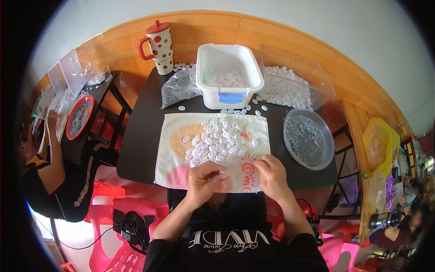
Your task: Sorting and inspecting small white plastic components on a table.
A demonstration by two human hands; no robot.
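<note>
The left hand [205, 180] is curled with fingertips pinched on a small white plastic piece [221, 172], too small to tell which way it points. The right hand [270, 174] rests half open just beside it, fingers bent over the cloth; whether it holds anything cannot be told. Both sit at the near edge of a patterned cloth [176, 149] carrying a pile of white oval pieces [218, 143] towards its middle. The cloth lies on a dark table [145, 122]. At the far edge stand a white tub [229, 75] and a spotted tumbler [159, 46]; a round clear tray [308, 138] sits at the right edge. Wood panelling [281, 38] and pink plastic chairs [106, 213] surround it.
</note>
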